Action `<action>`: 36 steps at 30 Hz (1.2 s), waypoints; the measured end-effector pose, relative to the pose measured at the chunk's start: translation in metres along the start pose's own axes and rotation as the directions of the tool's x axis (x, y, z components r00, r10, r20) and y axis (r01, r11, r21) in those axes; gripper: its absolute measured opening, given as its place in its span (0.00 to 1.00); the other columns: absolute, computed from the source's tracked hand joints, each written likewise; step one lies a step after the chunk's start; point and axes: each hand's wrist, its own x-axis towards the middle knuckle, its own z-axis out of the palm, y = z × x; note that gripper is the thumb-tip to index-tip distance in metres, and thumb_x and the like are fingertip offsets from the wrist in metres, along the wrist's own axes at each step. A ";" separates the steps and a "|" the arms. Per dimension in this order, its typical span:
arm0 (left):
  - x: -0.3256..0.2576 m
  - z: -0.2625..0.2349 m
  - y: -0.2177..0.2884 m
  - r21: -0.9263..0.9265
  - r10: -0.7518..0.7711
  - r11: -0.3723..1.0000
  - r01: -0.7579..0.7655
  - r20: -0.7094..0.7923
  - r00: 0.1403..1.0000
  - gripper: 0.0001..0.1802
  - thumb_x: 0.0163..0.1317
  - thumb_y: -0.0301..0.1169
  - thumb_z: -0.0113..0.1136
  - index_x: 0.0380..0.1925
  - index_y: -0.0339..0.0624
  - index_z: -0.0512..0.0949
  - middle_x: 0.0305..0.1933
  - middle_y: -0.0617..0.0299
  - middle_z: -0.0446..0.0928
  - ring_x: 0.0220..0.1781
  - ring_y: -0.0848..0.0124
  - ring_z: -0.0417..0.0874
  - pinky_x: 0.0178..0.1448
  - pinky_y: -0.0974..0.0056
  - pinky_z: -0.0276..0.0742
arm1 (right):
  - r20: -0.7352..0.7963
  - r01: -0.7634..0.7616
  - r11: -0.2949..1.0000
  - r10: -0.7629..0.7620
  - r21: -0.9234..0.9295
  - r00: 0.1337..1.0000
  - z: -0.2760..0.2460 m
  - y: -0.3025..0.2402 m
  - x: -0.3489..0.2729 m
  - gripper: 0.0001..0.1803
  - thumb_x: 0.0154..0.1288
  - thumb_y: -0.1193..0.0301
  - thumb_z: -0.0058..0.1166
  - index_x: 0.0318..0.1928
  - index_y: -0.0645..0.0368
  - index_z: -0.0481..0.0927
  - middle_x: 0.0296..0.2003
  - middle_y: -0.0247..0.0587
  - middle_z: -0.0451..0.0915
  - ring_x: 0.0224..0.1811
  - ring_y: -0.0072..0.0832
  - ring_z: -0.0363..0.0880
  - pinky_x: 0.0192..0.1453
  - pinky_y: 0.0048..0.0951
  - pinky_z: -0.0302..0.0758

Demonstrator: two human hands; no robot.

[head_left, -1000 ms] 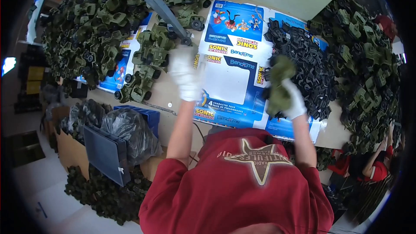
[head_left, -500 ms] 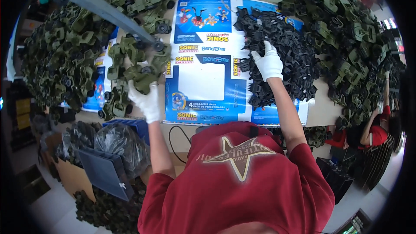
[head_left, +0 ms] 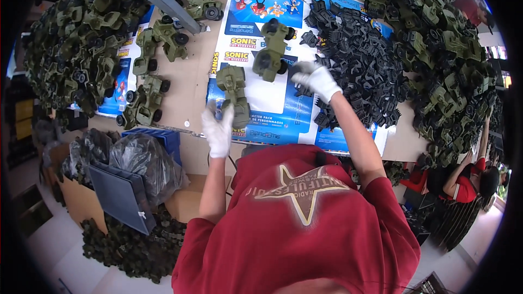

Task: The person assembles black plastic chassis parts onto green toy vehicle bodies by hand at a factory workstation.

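Two olive-green toy vehicles lie in front of me on the printed blue-and-white sheet (head_left: 272,136). The nearer toy vehicle (head_left: 234,92) is beside the fingertips of my white-gloved left hand (head_left: 219,130), whose thumb and fingers are apart. Farther off and slightly right, the second toy vehicle (head_left: 271,49) shows its dark wheels. My gloved right hand (head_left: 320,81), a little blurred, is between that vehicle and the pile of black plastic parts (head_left: 362,60). A small dark part shows at its bent fingers, partly hidden.
Heaps of green toy vehicles cover the table at left (head_left: 76,49) and right (head_left: 447,65). A grey metal bar (head_left: 158,0) slants across the upper left. Below the table edge stand a grey crate (head_left: 120,196) and black plastic bags (head_left: 147,163). Another person (head_left: 463,182) is at far right.
Two green vehicles now lie on the sheet in front of me. My left hand has moved right, from the loose vehicles to the sheet. My right hand has drawn back left from the black pile.
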 end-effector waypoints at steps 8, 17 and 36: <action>0.082 0.025 0.000 0.144 -0.197 0.978 0.150 0.413 0.889 0.58 0.50 0.36 0.77 0.73 0.31 0.49 0.58 0.43 0.77 0.56 0.59 0.82 0.59 0.62 0.77 | 0.225 -0.217 0.872 0.341 -0.439 0.913 0.048 -0.016 -0.031 0.23 0.69 0.69 0.54 0.63 0.60 0.75 0.38 0.48 0.85 0.34 0.39 0.86 0.38 0.33 0.82; 0.080 0.014 0.006 0.013 -0.201 0.973 0.231 0.538 0.819 0.39 0.55 0.29 0.73 0.66 0.42 0.66 0.52 0.57 0.82 0.49 0.70 0.83 0.52 0.64 0.81 | 0.755 0.883 0.085 -0.485 -0.462 0.441 0.072 0.022 -0.004 0.21 0.61 0.68 0.51 0.56 0.51 0.73 0.52 0.40 0.78 0.54 0.44 0.78 0.55 0.42 0.77; 0.017 0.000 0.103 -0.148 0.055 0.980 0.132 0.841 0.538 0.45 0.55 0.31 0.73 0.70 0.34 0.61 0.59 0.55 0.76 0.51 0.73 0.80 0.54 0.67 0.79 | 0.335 -0.027 0.820 -0.203 0.572 0.920 0.019 -0.042 -0.056 0.28 0.74 0.62 0.52 0.69 0.63 0.69 0.65 0.38 0.72 0.66 0.25 0.68 0.72 0.29 0.63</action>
